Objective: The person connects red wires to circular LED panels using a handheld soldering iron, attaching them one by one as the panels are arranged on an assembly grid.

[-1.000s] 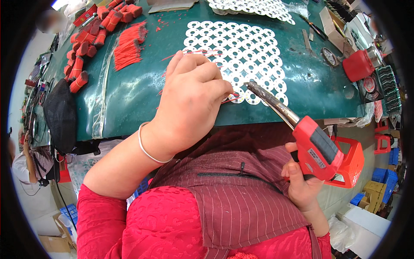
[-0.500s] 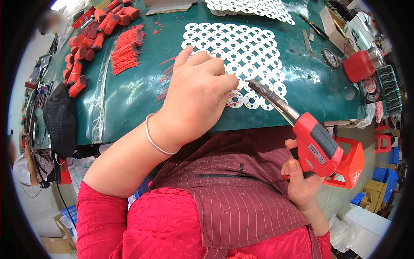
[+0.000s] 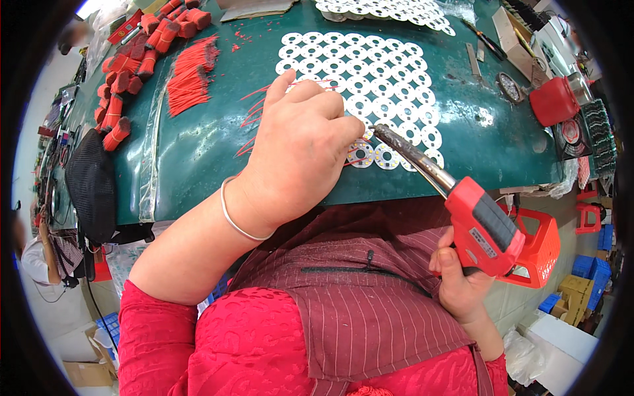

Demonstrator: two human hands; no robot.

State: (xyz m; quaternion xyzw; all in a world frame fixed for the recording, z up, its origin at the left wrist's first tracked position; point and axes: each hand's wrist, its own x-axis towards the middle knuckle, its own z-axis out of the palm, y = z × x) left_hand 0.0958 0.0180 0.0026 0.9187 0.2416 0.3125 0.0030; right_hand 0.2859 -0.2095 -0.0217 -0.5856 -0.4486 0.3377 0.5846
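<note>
My left hand (image 3: 300,145) is closed in a pinch over the left part of a sheet of round white LED boards (image 3: 383,86). Its fingertips are mostly hidden beneath it, so what they hold cannot be made out. Thin red wires (image 3: 249,119) stick out to the left of this hand, and one lies across a board at the near edge. In my right hand (image 3: 459,274) is a red soldering gun (image 3: 485,228), gripped by its handle. Its dark metal tip points up and left, close to my left fingers and just above the boards.
Loose red wires (image 3: 191,76) lie left of the boards, beside bundled red wires (image 3: 115,129). Another stack of boards (image 3: 389,10) sits at the back. To the right are a red container (image 3: 553,101), a small fan (image 3: 570,135), cutters (image 3: 485,41) and a red stool (image 3: 538,247).
The soldering gun has shifted slightly left, bringing its tip closer to my left fingers. Its black trigger shows less now. My left hand has barely moved.
</note>
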